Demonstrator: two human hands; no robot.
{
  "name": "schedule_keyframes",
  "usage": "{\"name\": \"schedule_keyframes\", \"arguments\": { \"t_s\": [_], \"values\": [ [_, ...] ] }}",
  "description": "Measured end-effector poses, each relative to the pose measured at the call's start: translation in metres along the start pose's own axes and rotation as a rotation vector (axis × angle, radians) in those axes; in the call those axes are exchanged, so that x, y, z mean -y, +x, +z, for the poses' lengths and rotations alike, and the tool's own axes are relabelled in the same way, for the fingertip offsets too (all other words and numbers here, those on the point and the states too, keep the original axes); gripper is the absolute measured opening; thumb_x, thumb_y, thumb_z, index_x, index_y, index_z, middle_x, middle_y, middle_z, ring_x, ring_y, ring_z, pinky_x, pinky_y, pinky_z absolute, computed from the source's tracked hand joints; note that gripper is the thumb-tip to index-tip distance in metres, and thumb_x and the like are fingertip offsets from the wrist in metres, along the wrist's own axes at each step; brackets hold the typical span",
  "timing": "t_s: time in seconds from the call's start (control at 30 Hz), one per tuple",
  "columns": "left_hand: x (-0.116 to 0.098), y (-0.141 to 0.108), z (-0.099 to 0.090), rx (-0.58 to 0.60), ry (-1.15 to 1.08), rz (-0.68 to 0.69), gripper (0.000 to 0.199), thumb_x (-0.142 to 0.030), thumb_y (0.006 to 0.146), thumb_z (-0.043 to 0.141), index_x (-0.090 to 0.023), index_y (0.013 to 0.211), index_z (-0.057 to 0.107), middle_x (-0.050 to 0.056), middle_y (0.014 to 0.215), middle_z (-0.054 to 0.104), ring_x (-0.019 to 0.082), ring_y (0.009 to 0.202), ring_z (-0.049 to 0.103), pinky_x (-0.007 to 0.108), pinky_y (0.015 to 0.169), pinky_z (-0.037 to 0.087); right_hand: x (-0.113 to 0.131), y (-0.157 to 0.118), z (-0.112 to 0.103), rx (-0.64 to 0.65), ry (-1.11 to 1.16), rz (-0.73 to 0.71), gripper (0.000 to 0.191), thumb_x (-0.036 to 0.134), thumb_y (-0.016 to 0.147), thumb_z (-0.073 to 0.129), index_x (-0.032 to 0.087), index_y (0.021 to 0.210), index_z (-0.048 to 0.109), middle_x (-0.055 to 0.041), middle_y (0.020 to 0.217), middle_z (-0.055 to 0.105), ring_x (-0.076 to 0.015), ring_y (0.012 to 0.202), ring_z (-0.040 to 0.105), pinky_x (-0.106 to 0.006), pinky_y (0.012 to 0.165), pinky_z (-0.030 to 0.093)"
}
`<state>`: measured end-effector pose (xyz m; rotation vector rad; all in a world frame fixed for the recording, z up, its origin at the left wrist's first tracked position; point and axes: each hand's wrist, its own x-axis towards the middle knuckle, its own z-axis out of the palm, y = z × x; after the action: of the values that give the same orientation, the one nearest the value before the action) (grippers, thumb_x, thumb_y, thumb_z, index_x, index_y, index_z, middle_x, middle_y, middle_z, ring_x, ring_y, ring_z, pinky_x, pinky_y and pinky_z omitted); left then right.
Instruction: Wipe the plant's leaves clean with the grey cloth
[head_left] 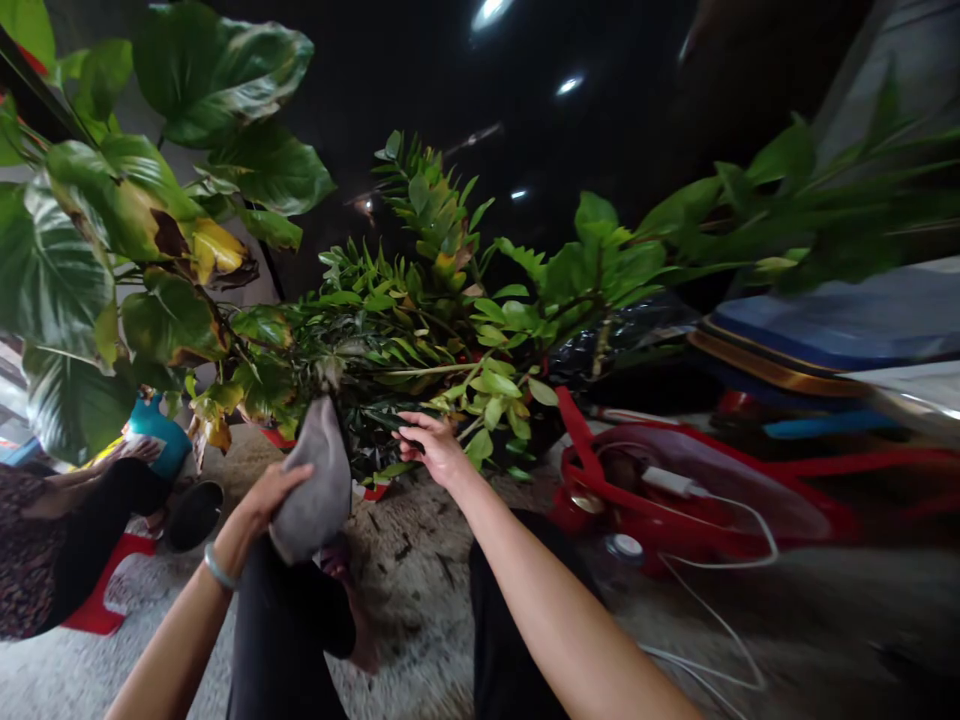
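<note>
My left hand (281, 492) wears a bracelet and grips a grey, smooth, pointed piece that looks like cloth (319, 490); its fingers are mostly hidden behind it. The upper tip of this piece reaches to the lower edge of the plants. My right hand (435, 445) is stretched forward to its right, thumb and fingers closed around a dark green leaf (382, 418) low in the foliage. Leafy potted plants (442, 310) spread just beyond both hands, and some of their leaves are yellowed.
A large-leafed plant (172, 210) rises at the left. Below it, another person (82, 540) sits near a dark bowl (195, 515) and a red stool (112, 590). On the right are a red bag (622, 440) with a white cable (750, 565) and blue-topped stools (840, 315).
</note>
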<state>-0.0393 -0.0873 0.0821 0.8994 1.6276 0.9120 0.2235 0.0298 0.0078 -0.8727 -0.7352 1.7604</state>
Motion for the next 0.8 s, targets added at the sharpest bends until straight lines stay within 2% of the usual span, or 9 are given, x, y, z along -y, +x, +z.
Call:
{"name": "schedule_keyframes", "arguments": {
  "t_s": [0.1, 0.23, 0.3, 0.37, 0.43, 0.5, 0.57, 0.63, 0.8],
  "values": [
    [0.005, -0.030, -0.012, 0.218, 0.068, -0.030, 0.042, -0.046, 0.066, 0.089, -0.012, 0.089, 0.081, 0.011, 0.081, 0.080, 0.024, 0.069, 0.072, 0.031, 0.066, 0.057, 0.000, 0.000, -0.002, -0.008, -0.005, 0.002, 0.029, 0.013, 0.063, 0.074, 0.018, 0.091, 0.072, -0.0018, 0.065, 0.074, -0.0113, 0.046, 0.059, -0.022, 0.041, 0.050],
    [-0.054, -0.028, -0.025, -0.070, -0.246, 0.289, 0.052, -0.044, 0.066, 0.089, -0.016, 0.109, 0.078, 0.011, 0.104, 0.081, 0.026, 0.088, 0.076, 0.030, 0.077, 0.060, -0.002, 0.001, -0.001, -0.002, 0.012, -0.010, 0.031, 0.015, 0.061, 0.075, 0.018, 0.092, 0.072, -0.0019, 0.064, 0.074, -0.0109, 0.045, 0.058, -0.022, 0.041, 0.050],
    [-0.084, -0.009, -0.017, -0.199, -0.382, 0.431, 0.051, -0.046, 0.065, 0.089, -0.016, 0.105, 0.078, 0.010, 0.104, 0.081, 0.024, 0.092, 0.075, 0.028, 0.080, 0.059, -0.004, 0.002, 0.002, -0.005, 0.014, -0.009, 0.032, 0.016, 0.061, 0.075, 0.018, 0.092, 0.072, -0.0018, 0.064, 0.074, -0.0106, 0.044, 0.058, -0.022, 0.042, 0.050],
    [-0.097, 0.010, -0.001, -0.210, -0.378, 0.427, 0.048, -0.047, 0.064, 0.088, -0.014, 0.097, 0.079, 0.010, 0.095, 0.081, 0.024, 0.087, 0.075, 0.029, 0.078, 0.059, -0.006, 0.003, 0.004, -0.009, 0.008, -0.002, 0.032, 0.016, 0.060, 0.075, 0.019, 0.092, 0.071, -0.0017, 0.065, 0.074, -0.0105, 0.043, 0.058, -0.022, 0.042, 0.050],
    [-0.093, 0.017, 0.018, -0.108, -0.208, 0.322, 0.044, -0.047, 0.061, 0.089, -0.013, 0.087, 0.079, 0.009, 0.083, 0.080, 0.025, 0.077, 0.074, 0.032, 0.073, 0.059, -0.007, 0.004, 0.004, -0.011, 0.005, 0.004, 0.033, 0.016, 0.060, 0.075, 0.019, 0.092, 0.071, -0.0011, 0.065, 0.074, -0.0107, 0.043, 0.059, -0.021, 0.042, 0.050],
    [-0.080, 0.012, 0.030, 0.119, 0.074, 0.217, 0.039, -0.044, 0.059, 0.091, -0.014, 0.081, 0.080, 0.008, 0.076, 0.079, 0.025, 0.071, 0.072, 0.033, 0.069, 0.057, -0.008, 0.004, 0.002, -0.017, -0.008, 0.012, 0.032, 0.015, 0.060, 0.075, 0.019, 0.091, 0.071, 0.0008, 0.062, 0.072, -0.0111, 0.043, 0.059, -0.021, 0.041, 0.048],
    [-0.071, -0.001, 0.031, 0.369, 0.316, 0.172, 0.034, -0.043, 0.060, 0.091, -0.016, 0.080, 0.082, 0.007, 0.075, 0.078, 0.025, 0.070, 0.070, 0.033, 0.068, 0.056, -0.008, 0.004, -0.002, -0.035, -0.028, 0.027, 0.030, 0.015, 0.060, 0.075, 0.019, 0.090, 0.072, 0.0019, 0.059, 0.070, -0.0113, 0.043, 0.058, -0.020, 0.039, 0.046],
    [-0.077, -0.012, 0.025, 0.459, 0.403, 0.189, 0.033, -0.045, 0.063, 0.089, -0.017, 0.078, 0.082, 0.007, 0.074, 0.077, 0.023, 0.067, 0.068, 0.031, 0.064, 0.053, -0.006, 0.003, -0.005, -0.038, -0.031, 0.032, 0.030, 0.015, 0.061, 0.075, 0.018, 0.090, 0.072, 0.0009, 0.060, 0.071, -0.0111, 0.044, 0.058, -0.019, 0.039, 0.045],
    [-0.140, 0.006, 0.024, 0.079, -0.059, 0.500, 0.047, -0.052, 0.063, 0.088, -0.016, 0.093, 0.080, 0.006, 0.083, 0.078, 0.020, 0.072, 0.069, 0.028, 0.066, 0.054, -0.002, 0.000, -0.004, -0.014, -0.020, 0.023, 0.031, 0.015, 0.063, 0.073, 0.018, 0.094, 0.072, -0.0021, 0.066, 0.074, -0.0109, 0.044, 0.058, -0.021, 0.042, 0.049]
  ]
}}
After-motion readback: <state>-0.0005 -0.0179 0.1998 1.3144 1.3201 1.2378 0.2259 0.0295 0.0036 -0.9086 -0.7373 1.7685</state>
